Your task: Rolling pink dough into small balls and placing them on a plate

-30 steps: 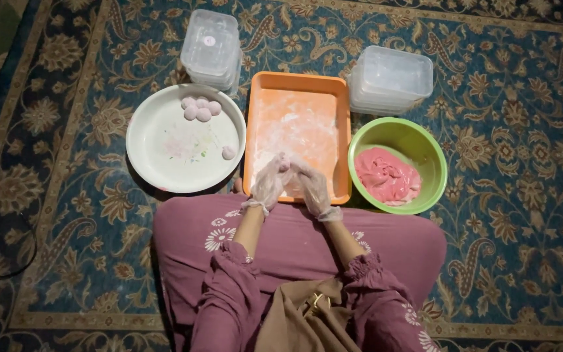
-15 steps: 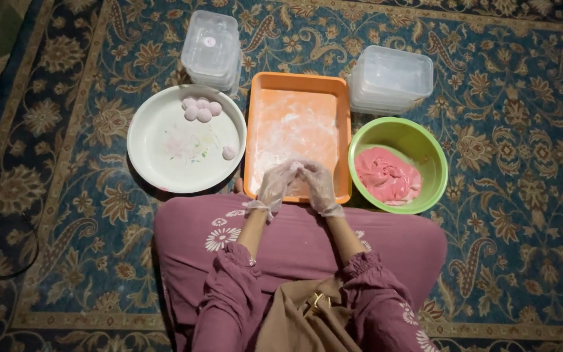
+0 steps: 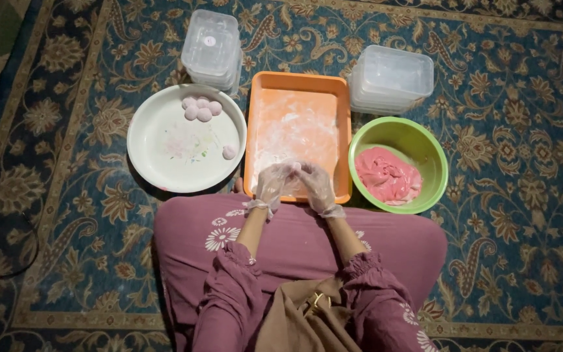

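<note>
On patterned rug, floured orange tray (image 3: 298,117); gloved left hand (image 3: 272,184) & right hand (image 3: 317,188) meet, grip state unclear.

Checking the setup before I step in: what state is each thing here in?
left hand: gloved, fingertips meeting the right's
right hand: gloved, over tray
orange tray: floured
green bowl: holds pink dough
white plate: five pink balls
clear containers: stacked, closed
</note>
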